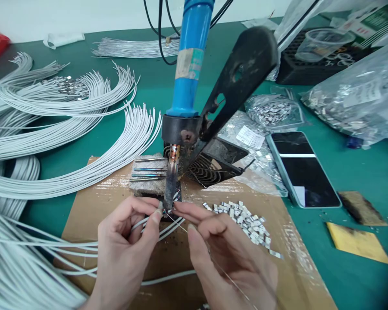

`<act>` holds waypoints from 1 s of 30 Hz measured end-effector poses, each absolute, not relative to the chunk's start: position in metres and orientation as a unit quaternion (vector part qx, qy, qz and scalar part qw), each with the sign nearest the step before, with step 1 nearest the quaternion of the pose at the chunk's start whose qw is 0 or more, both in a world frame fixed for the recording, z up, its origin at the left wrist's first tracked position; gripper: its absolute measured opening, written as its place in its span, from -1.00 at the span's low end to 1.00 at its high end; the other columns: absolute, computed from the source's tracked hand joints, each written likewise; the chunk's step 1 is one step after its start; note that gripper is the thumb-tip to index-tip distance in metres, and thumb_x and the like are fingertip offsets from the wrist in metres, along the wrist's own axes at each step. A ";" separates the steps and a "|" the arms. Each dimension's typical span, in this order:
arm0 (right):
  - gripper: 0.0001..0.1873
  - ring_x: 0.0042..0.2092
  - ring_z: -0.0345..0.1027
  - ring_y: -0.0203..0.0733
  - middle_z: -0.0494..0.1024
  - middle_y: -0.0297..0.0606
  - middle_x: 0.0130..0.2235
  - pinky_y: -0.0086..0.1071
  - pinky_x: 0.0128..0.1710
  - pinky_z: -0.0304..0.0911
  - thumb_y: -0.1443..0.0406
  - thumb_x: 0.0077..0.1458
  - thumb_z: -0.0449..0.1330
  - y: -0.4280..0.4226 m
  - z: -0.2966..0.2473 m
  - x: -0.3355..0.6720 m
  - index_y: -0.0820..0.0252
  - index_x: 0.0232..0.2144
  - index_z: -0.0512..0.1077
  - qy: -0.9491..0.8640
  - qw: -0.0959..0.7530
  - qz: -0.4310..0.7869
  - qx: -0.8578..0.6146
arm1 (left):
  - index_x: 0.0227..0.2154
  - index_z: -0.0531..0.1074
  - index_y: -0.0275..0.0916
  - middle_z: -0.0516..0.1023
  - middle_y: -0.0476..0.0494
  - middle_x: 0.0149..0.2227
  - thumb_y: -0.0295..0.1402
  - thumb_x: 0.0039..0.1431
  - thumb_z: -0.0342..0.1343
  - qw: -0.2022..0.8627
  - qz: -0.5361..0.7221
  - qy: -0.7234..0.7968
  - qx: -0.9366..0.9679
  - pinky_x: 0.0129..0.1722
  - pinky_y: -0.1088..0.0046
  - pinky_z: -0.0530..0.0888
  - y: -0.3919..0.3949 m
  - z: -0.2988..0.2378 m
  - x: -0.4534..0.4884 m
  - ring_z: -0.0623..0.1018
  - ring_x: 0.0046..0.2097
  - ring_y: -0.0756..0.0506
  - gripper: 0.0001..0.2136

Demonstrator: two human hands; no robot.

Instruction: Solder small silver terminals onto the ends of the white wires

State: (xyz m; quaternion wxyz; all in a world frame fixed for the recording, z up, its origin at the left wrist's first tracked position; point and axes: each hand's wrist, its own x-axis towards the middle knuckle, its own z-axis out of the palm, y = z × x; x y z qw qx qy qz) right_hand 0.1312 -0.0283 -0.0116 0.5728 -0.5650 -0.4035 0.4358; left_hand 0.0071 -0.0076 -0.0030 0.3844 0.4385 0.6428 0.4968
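Observation:
A blue-handled soldering iron (pixel 186 77) is clamped in a black stand, its dark tip (pixel 170 189) pointing down between my hands. My left hand (pixel 129 241) pinches the end of a white cable (pixel 142 223) just left of the tip. More white cables (pixel 171 230) run under my fingers. My right hand (pixel 226 254) is closed around a thin solder wire (pixel 226 275), which reaches up toward the tip. My right fingertips are close to the iron's right side. The exact joint at the tip is partly hidden by fingers.
Small metal pieces (pixel 245 219) lie heaped on the cardboard (pixel 297 267) at right. Bundles of white cables (pixel 93 181) cover the left side. A phone (pixel 304 168), a yellow sponge (pixel 357 242) and bags of metal parts (pixel 273 110) are at right. A black metal bracket (pixel 239 77) leans over the middle.

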 end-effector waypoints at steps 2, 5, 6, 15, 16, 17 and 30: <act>-0.74 -0.09 0.69 -0.32 0.75 -0.42 -0.09 -0.61 -0.05 0.51 0.46 0.22 0.22 -0.029 -0.012 0.131 0.04 -0.45 0.42 -0.404 0.576 0.439 -0.558 | -0.52 0.57 -0.16 0.72 0.01 -0.40 -0.49 0.09 0.28 0.386 0.493 0.639 0.447 -0.61 0.67 0.39 -0.008 -0.004 0.006 0.51 -0.53 0.06 -0.87; -0.73 -0.07 0.68 -0.33 0.75 -0.42 -0.08 -0.61 -0.04 0.51 0.47 0.24 0.22 -0.029 -0.013 0.130 0.04 -0.45 0.42 -0.403 0.580 0.445 -0.551 | -0.50 0.57 -0.16 0.72 0.01 -0.39 -0.50 0.11 0.28 0.392 0.486 0.631 0.461 -0.59 0.67 0.42 -0.008 -0.005 0.004 0.51 -0.53 0.07 -0.87; -0.73 -0.07 0.68 -0.32 0.75 -0.42 -0.08 -0.60 -0.04 0.51 0.47 0.24 0.22 -0.029 -0.013 0.130 0.04 -0.45 0.42 -0.404 0.580 0.446 -0.550 | -0.50 0.57 -0.16 0.72 0.02 -0.40 -0.50 0.11 0.28 0.391 0.488 0.631 0.460 -0.59 0.67 0.41 -0.008 -0.005 0.004 0.51 -0.53 0.07 -0.87; -0.74 -0.07 0.67 -0.38 0.74 -0.49 -0.08 -0.66 -0.02 0.46 0.46 0.23 0.20 -0.029 -0.016 0.130 0.03 -0.45 0.40 -0.411 0.576 0.438 -0.554 | -0.52 0.57 -0.16 0.71 0.01 -0.42 -0.48 0.08 0.28 0.388 0.488 0.637 0.453 -0.62 0.67 0.36 -0.006 -0.003 0.008 0.48 -0.55 0.07 -0.88; -0.74 -0.07 0.68 -0.36 0.75 -0.47 -0.08 -0.64 -0.03 0.47 0.46 0.23 0.21 -0.029 -0.016 0.130 0.04 -0.45 0.41 -0.411 0.576 0.438 -0.555 | -0.53 0.56 -0.17 0.71 0.01 -0.42 -0.48 0.08 0.28 0.390 0.489 0.640 0.447 -0.62 0.67 0.36 -0.006 -0.003 0.008 0.48 -0.54 0.07 -0.88; -0.75 -0.07 0.68 -0.34 0.75 -0.45 -0.09 -0.62 -0.03 0.48 0.46 0.22 0.22 -0.029 -0.017 0.130 0.04 -0.45 0.41 -0.411 0.575 0.438 -0.556 | -0.54 0.56 -0.17 0.71 0.01 -0.42 -0.48 0.08 0.28 0.391 0.491 0.642 0.440 -0.61 0.67 0.36 -0.006 -0.003 0.008 0.49 -0.53 0.06 -0.87; -0.74 -0.11 0.69 -0.32 0.76 -0.39 -0.11 -0.62 -0.10 0.50 0.44 0.24 0.25 -0.028 -0.012 0.130 0.06 -0.47 0.43 -0.413 0.572 0.419 -0.572 | -0.51 0.56 -0.15 0.71 -0.01 -0.42 -0.49 0.12 0.27 0.394 0.483 0.633 0.458 -0.63 0.66 0.29 -0.006 -0.002 0.007 0.56 -0.44 0.01 -0.86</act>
